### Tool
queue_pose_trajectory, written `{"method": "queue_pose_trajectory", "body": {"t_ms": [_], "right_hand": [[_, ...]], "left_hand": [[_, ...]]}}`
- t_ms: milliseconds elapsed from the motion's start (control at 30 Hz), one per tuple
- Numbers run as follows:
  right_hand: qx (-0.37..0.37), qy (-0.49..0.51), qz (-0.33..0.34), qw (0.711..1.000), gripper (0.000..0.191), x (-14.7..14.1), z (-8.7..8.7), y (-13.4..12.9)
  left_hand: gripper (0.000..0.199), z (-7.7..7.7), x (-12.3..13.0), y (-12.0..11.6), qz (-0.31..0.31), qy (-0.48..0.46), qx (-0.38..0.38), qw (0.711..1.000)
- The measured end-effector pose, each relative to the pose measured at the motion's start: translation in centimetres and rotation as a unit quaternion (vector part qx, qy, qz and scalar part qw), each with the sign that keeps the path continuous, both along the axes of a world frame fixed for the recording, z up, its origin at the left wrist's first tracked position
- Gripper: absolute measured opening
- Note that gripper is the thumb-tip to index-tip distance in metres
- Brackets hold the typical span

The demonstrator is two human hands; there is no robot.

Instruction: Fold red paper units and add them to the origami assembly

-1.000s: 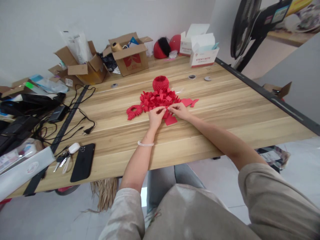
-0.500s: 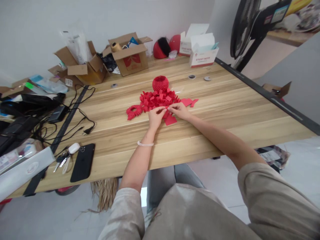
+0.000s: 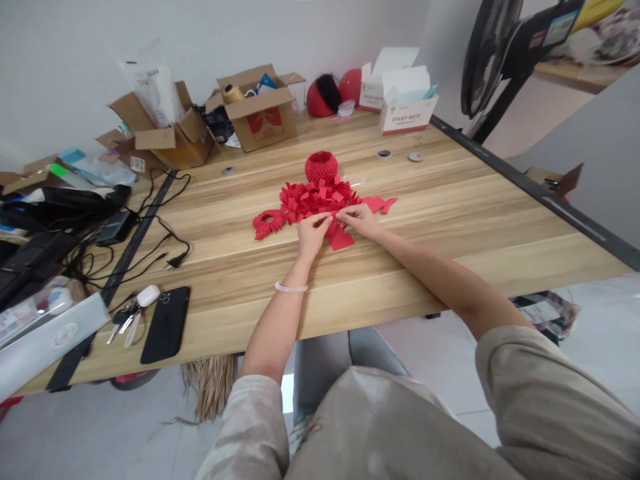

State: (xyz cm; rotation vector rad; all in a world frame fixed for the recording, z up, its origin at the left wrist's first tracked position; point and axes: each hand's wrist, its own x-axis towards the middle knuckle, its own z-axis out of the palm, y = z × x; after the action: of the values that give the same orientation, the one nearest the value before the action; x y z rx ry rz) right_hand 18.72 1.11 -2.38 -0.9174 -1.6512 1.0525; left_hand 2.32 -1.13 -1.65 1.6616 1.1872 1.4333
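Note:
My left hand [image 3: 313, 232] and my right hand [image 3: 361, 220] meet at the near edge of a pile of small folded red paper pieces [image 3: 320, 195]. Fingers of both are pinched around a small piece of red paper, mostly hidden by the fingertips. Just below them lie flat red paper squares [image 3: 342, 240]. Behind the pile stands a round red folded-paper bowl shape [image 3: 321, 167]. To the left rests a red folded-paper ring [image 3: 269, 223] with a pointed end. Right of the pile are more flat red paper pieces [image 3: 375, 204].
A black phone [image 3: 166, 325], keys [image 3: 127, 319] and tangled black cables [image 3: 150, 227] occupy the table's left side. Along the back stand open cardboard boxes [image 3: 265, 120] and white sticky-note boxes [image 3: 407, 117]. A black fan [image 3: 493, 60] is at the right.
My fingertips have drawn very slightly apart, with the right hand shifting a little to the right. Everything else on the table lies as before.

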Motion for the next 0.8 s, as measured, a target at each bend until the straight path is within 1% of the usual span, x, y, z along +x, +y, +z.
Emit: {"method": "queue_pose_trajectory", "body": {"t_ms": [400, 600, 800], "right_hand": [[-0.023, 0.024, 0.003, 0.999, 0.033, -0.03, 0.05, 0.0], [-0.031, 0.03, 0.0, 0.999, 0.036, -0.02, 0.0, 0.06], [-0.028, 0.029, 0.012, 0.999, 0.038, 0.05, -0.18, 0.21]], "left_hand": [[0.016, 0.07, 0.19, 0.03, -0.018, -0.018, -0.007, 1.0], [0.019, -0.02, 0.16, 0.08, -0.013, -0.013, -0.01, 1.0], [0.02, -0.2, 0.1, 0.21, -0.005, -0.011, -0.016, 1.0]]}}
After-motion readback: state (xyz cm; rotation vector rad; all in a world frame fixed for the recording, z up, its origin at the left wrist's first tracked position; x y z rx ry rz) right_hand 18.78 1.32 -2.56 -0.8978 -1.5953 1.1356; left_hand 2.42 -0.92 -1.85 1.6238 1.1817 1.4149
